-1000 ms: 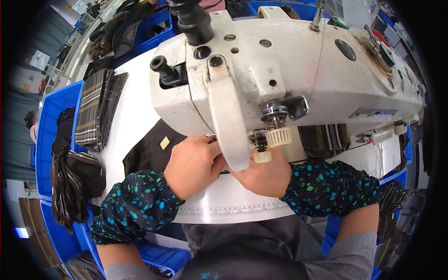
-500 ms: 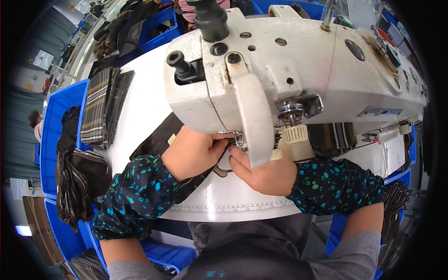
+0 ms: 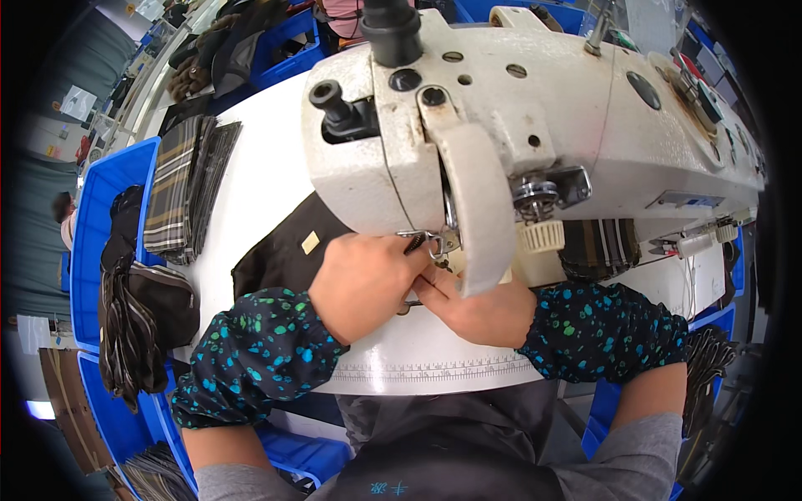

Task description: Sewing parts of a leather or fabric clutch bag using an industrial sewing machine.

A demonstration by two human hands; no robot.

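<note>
Now closer together, left fingers (image 3: 413,257) and right fingers (image 3: 438,292) curl nearly closed, grip on cloth (image 3: 280,255) unclear

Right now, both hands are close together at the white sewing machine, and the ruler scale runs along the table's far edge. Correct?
Wrong edge: the head view shows the ruler scale along the near edge of the table. The left hand and right hand are close together at the white sewing machine, as stated.

Left of the fingers (image 3: 436,288) I see dark brown cloth (image 3: 271,260) with cream patch (image 3: 310,243); over them, white sewing machine (image 3: 351,184); behind them, black sleeves (image 3: 267,351), blue-green spotted.
</note>
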